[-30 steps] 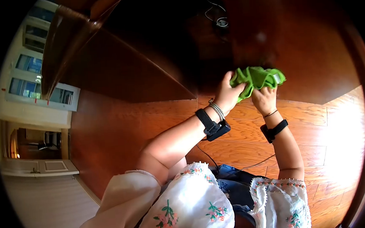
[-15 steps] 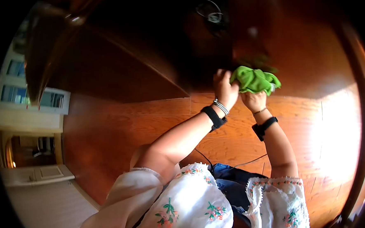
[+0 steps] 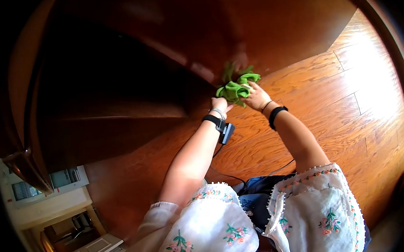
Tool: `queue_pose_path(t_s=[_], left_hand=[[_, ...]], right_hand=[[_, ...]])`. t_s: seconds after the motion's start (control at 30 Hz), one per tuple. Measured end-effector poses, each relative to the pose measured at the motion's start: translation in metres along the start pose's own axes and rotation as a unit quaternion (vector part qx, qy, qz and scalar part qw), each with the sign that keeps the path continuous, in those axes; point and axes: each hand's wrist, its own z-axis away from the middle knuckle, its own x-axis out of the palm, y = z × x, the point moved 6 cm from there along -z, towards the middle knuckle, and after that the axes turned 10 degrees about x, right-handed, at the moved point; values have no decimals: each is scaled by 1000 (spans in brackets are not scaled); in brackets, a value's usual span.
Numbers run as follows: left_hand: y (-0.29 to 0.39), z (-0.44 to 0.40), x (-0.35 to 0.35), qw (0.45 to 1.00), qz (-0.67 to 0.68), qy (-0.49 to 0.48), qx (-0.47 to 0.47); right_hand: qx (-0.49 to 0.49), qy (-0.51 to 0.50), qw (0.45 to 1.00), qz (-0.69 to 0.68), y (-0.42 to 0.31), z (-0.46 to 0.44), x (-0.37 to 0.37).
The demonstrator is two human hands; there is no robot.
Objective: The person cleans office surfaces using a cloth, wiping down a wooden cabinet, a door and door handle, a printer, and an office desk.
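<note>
Too dark to see inside wooden recess (image 3: 133, 116). Pinching crumpled, bright-green cloth (image 3: 234, 92) between curled fingers (image 3: 251, 100) of left hand (image 3: 219, 103) and right hand (image 3: 258, 98).

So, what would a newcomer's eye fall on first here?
Probably the bright green cloth near the middle, bunched between the left hand and right hand, in front of the dark, glossy wood panel. Next, likely the white glare on the wooden floor at picture right, then the flower-embroidered white top along the bottom.
</note>
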Motion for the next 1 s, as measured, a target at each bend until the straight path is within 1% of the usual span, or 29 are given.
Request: queue_pose_path(t_s=[0.03,0.07,0.1,0.13,0.17,0.2,0.23,0.27,0.3,0.33,0.4,0.47,0.53,0.6,0.63,0.67,0.7,0.73,0.8,0.87,0.9,0.93,1.0], left_hand=[[-2,2,6,1000,11,-19,-1],[-1,4,14,999,23,-40,-1],[6,10,23,998,45,-32,8],[14,19,34,997,67,-25,17],[26,27,42,994,88,-22,53],[27,16,44,991,119,-16,62],[33,18,45,988,143,-6,62],[38,21,46,984,166,3,61],[51,38,45,979,180,43,84],[63,49,40,975,197,41,99],[83,60,21,952,274,13,134],[109,79,2,939,291,-32,179],[130,103,-4,932,280,-10,228],[130,107,-7,935,249,22,253],[128,105,-5,933,224,-8,280],[120,102,-6,933,211,12,292],[107,93,-7,941,213,29,263],[95,81,-13,947,213,49,234],[63,51,-21,960,211,46,179],[38,33,-20,966,212,94,112],[35,27,-13,973,201,80,82],[36,26,-2,978,193,66,51],[45,23,14,983,174,48,41]], right_hand=[[21,72,997,3,6,2,3],[31,41,999,-3,15,5,16],[45,13,999,-27,27,7,23],[59,110,991,-47,39,14,30],[63,174,982,-42,45,20,24],[68,238,968,-36,51,25,12],[66,238,968,-36,52,24,2],[70,323,940,-79,53,26,-17],[74,405,903,-120,54,30,-39],[78,443,882,-143,52,30,-63],[87,496,844,-185,44,30,-105],[59,520,820,-231,39,22,-128],[47,510,777,-366,34,13,-142],[69,563,774,-281,19,17,-148],[81,564,777,-268,13,13,-141],[91,567,778,-254,10,10,-131],[80,568,784,-238,6,10,-119],[54,553,802,-219,5,12,-110],[10,481,858,-178,1,10,-84],[-22,433,883,-182,5,6,-47],[-41,396,898,-187,13,10,-39],[-41,400,899,-172,19,12,-38],[-29,396,911,-113,28,15,-43]])
